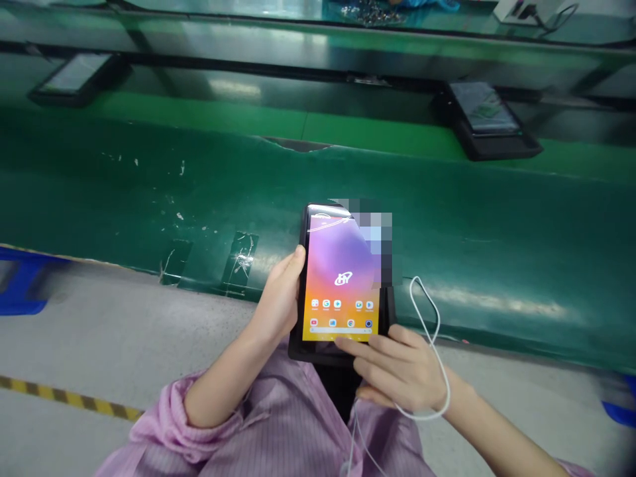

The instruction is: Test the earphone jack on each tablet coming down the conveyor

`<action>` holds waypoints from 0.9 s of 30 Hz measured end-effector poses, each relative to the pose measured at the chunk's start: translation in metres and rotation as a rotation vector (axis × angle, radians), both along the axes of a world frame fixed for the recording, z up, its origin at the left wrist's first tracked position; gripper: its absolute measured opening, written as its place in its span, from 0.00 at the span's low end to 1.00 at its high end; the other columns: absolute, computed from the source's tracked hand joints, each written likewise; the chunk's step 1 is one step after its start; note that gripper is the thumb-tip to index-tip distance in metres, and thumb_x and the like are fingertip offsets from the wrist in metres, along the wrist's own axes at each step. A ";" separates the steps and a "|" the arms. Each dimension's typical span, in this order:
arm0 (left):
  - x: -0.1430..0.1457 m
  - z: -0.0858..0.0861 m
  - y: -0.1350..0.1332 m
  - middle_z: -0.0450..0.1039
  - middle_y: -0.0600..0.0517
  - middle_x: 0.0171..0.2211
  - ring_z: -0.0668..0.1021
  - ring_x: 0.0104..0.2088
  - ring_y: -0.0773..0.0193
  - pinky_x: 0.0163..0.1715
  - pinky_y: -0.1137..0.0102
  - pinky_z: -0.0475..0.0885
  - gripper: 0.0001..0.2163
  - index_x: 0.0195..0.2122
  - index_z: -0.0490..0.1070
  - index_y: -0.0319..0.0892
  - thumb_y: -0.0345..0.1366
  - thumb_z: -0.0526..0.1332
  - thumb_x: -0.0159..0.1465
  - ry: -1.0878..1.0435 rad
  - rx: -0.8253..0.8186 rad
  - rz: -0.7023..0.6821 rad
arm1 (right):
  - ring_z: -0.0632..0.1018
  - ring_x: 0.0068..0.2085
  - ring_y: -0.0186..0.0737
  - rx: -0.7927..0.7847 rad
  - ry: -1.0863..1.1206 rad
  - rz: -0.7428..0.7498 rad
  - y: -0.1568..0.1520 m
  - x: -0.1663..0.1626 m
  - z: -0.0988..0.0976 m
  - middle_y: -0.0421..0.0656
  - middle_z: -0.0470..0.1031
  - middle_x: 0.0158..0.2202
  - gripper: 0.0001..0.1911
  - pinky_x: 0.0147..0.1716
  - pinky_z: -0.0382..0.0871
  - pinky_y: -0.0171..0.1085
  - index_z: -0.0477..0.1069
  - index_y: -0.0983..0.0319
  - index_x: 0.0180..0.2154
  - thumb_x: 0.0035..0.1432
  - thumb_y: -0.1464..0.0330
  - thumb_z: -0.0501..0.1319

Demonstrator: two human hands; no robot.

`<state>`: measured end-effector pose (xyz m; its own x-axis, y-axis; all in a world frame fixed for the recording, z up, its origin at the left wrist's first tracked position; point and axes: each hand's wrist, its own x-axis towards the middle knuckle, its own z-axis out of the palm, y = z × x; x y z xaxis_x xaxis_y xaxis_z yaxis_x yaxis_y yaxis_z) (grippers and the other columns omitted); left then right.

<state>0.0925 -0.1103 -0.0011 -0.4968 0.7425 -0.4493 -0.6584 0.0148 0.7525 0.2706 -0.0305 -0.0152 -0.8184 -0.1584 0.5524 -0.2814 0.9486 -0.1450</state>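
The tablet [340, 278] is being checked, lit, held over the lap. The left hand [278, 298] clasps its left edge; the right hand [397, 371], fingers spread, supports its bottom edge, white cable [430, 318] alongside. Next calls for a steady tap.

Even, bright overhead light is thrown across the scene. Glare is caught on the belt [497, 305] and the far rail [258, 40]. The screen [340, 278] glows sharply; edges are bent and smeared, and one patch is pixelated.
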 end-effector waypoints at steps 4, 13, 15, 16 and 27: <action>-0.001 0.001 0.000 0.80 0.45 0.33 0.81 0.38 0.52 0.37 0.64 0.75 0.22 0.38 0.77 0.36 0.52 0.68 0.55 -0.013 -0.006 -0.014 | 0.72 0.28 0.38 0.011 -0.019 -0.213 0.020 -0.003 0.003 0.49 0.80 0.42 0.24 0.29 0.56 0.42 0.69 0.63 0.33 0.74 0.62 0.41; -0.003 -0.002 0.000 0.80 0.44 0.36 0.81 0.40 0.52 0.40 0.62 0.74 0.16 0.42 0.76 0.37 0.46 0.60 0.64 -0.032 -0.047 -0.018 | 0.73 0.27 0.36 0.016 0.004 -0.280 0.022 0.008 0.016 0.48 0.81 0.39 0.21 0.28 0.56 0.41 0.65 0.62 0.32 0.74 0.63 0.42; -0.004 -0.002 0.001 0.80 0.44 0.37 0.80 0.42 0.52 0.41 0.62 0.73 0.14 0.41 0.75 0.37 0.44 0.60 0.64 -0.014 -0.043 -0.007 | 0.73 0.27 0.36 0.013 -0.002 -0.259 0.018 0.010 0.017 0.48 0.81 0.37 0.21 0.28 0.57 0.41 0.65 0.62 0.31 0.74 0.63 0.41; -0.004 -0.001 0.002 0.79 0.44 0.37 0.80 0.42 0.53 0.42 0.62 0.73 0.13 0.40 0.75 0.37 0.43 0.60 0.65 -0.008 -0.046 -0.002 | 0.73 0.27 0.36 0.008 -0.003 -0.253 0.017 0.011 0.017 0.47 0.81 0.37 0.22 0.28 0.57 0.41 0.65 0.62 0.31 0.74 0.63 0.41; -0.005 0.001 0.005 0.78 0.46 0.34 0.79 0.40 0.54 0.41 0.64 0.71 0.11 0.34 0.69 0.38 0.43 0.61 0.62 0.030 -0.068 -0.014 | 0.72 0.28 0.35 -0.096 -0.027 -0.121 -0.002 -0.016 0.010 0.44 0.81 0.42 0.26 0.28 0.57 0.41 0.68 0.62 0.31 0.74 0.60 0.40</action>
